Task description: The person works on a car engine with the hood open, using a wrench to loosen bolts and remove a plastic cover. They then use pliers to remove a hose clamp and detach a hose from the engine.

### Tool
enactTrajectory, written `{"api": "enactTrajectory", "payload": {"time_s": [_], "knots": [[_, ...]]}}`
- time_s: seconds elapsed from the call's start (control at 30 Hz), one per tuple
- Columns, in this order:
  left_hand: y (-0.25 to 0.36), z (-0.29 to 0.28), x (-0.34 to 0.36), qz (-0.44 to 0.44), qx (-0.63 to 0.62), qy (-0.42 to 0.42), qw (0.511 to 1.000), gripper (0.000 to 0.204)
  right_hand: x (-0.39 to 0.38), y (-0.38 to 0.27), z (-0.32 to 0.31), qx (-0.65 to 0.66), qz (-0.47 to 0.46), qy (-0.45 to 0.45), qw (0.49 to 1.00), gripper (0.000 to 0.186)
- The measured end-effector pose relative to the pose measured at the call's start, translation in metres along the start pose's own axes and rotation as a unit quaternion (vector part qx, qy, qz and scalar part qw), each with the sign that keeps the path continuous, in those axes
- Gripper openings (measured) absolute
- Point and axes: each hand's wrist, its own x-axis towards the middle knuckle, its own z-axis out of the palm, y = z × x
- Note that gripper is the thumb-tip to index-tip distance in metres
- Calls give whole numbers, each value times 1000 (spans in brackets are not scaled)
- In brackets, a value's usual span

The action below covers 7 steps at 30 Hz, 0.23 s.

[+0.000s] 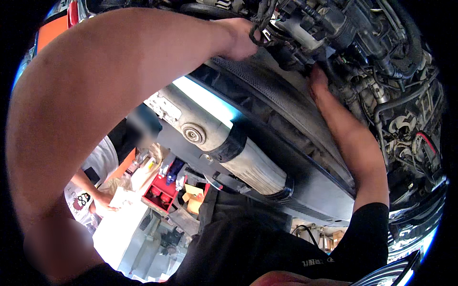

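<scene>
Both my arms reach into a car's engine bay. My left hand [242, 40] is at the top middle, beside a dark braided cable [262, 24] and dusty black engine parts. It looks bent at the knuckles, but its fingertips are hidden behind the cable and parts. Farther right, my right hand [318, 80] goes in beneath a black plastic housing [329, 52]. Its fingers are out of sight among the parts, so what it touches cannot be made out. Below both hands runs a dusty black mesh strip [253, 74].
A silver cylindrical work lamp [257, 171] with black bands lies across the middle. Hoses and a metal pipe [381, 107] crowd the right side. At lower left another person [102, 159] stands by a white surface with papers; a red box [160, 195] and an open cardboard box [193, 198] are nearby.
</scene>
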Motion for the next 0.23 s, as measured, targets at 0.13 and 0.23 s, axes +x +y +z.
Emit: {"api": "enactTrajectory", "payload": {"time_s": [0.13, 0.23], "knots": [[-9, 21, 2, -40, -104, 39, 993, 30, -17, -8, -7, 58, -56, -112, 990, 46], [-26, 48, 11, -26, -91, 76, 993, 33, -6, 6, -11, 24, -96, -186, 978, 46]]}}
